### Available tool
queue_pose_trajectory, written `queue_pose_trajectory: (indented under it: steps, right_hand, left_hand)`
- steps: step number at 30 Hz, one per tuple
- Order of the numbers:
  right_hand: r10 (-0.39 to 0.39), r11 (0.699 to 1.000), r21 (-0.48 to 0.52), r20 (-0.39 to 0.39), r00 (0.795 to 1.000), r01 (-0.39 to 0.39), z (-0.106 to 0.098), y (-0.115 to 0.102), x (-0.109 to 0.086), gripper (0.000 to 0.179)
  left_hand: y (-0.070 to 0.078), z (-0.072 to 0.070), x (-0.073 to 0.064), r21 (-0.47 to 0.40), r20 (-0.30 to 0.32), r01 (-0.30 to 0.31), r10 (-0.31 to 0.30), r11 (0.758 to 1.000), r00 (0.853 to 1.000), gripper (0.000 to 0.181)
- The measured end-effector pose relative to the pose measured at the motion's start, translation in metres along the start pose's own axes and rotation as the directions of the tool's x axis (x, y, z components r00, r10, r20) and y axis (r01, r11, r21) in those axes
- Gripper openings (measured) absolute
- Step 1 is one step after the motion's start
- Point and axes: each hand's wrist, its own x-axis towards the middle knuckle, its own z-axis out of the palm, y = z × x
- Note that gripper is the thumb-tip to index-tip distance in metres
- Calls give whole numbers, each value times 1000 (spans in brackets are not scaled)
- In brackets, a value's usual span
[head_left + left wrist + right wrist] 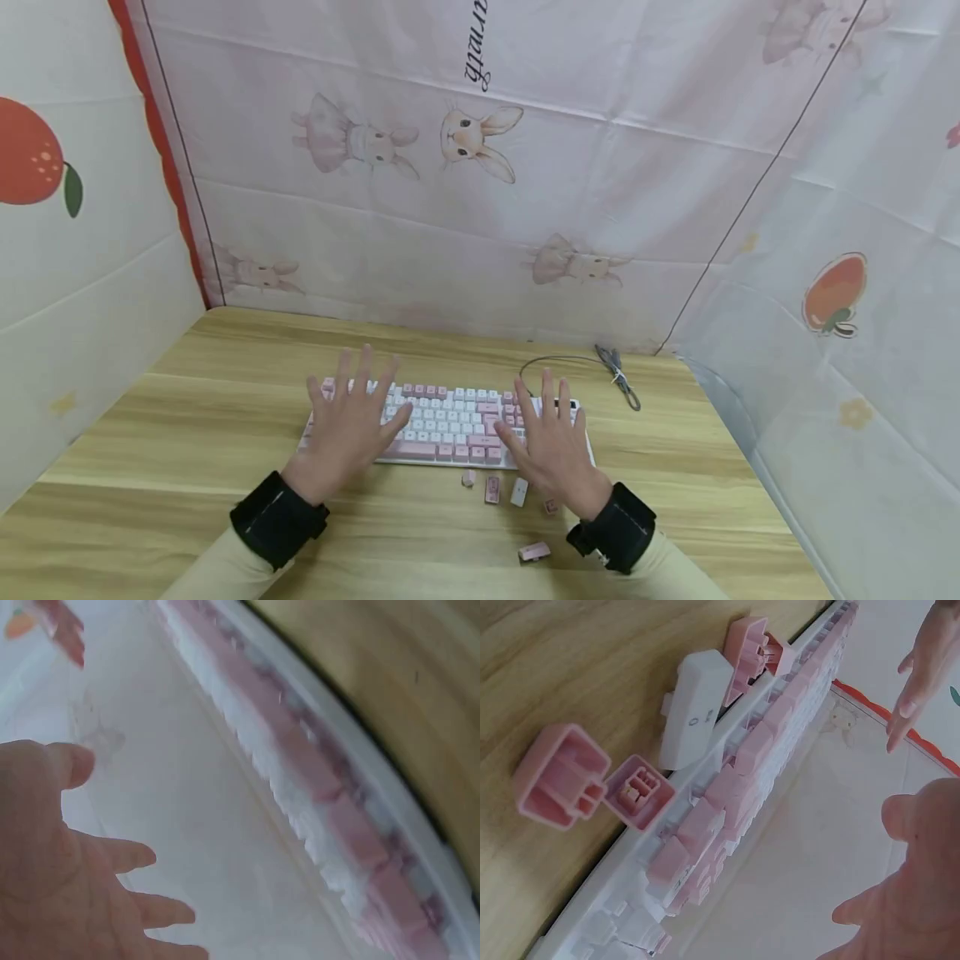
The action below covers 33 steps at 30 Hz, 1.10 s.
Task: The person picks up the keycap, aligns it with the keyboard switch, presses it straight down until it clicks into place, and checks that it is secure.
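A white and pink keyboard (442, 425) lies on the wooden table. Over its left end my left hand (348, 425) is held with fingers spread and nothing in it. My right hand (551, 446) spreads its fingers over the right end, also holding nothing. In the right wrist view some key positions at the near right corner show bare sockets (619, 926). Loose keycaps lie in front of the keyboard: a white keycap (696, 711) marked 0, a pink keycap (562, 776) with its hollow underside showing, and a few others, including a pink one (534, 552) nearer the table's front.
A grey cable (618, 377), partly coiled and tied, lies behind the keyboard's right end. Printed cloth walls (420, 233) enclose the table (202, 417) at the back and both sides. Black bands (279, 518) are strapped round both wrists.
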Motion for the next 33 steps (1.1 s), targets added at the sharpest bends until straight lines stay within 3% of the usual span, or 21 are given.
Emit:
queue_pose_trajectory:
  steps: [6, 11, 13, 17, 23, 33]
  right_hand:
    - [-55, 998, 4, -91, 994, 56, -4, 2, 4, 68]
    - [-161, 987, -7, -197, 967, 163, -10, 7, 8, 59]
    - [-169, 985, 12, -182, 969, 174, -13, 9, 9, 57]
    - [-132, 986, 90, -74, 989, 138, -22, 13, 9, 57]
    - [-74, 988, 139, 42, 996, 67, -35, 13, 6, 53]
    - [-118, 975, 196, 41, 992, 108, -36, 19, 5, 50]
  left_hand:
    - [-20, -12, 11, -129, 77, 50, -40, 990, 996, 71]
    - [-42, -20, 20, -212, 153, 94, -62, 973, 986, 70]
    - [-52, -20, 25, -250, 192, 101, -53, 963, 980, 71]
    - [-74, -17, 34, -315, 261, 123, -39, 941, 965, 74]
    - [-98, -14, 36, -387, 349, 189, -47, 902, 936, 77]
    - [-113, -14, 37, -428, 488, 275, -36, 861, 872, 80]
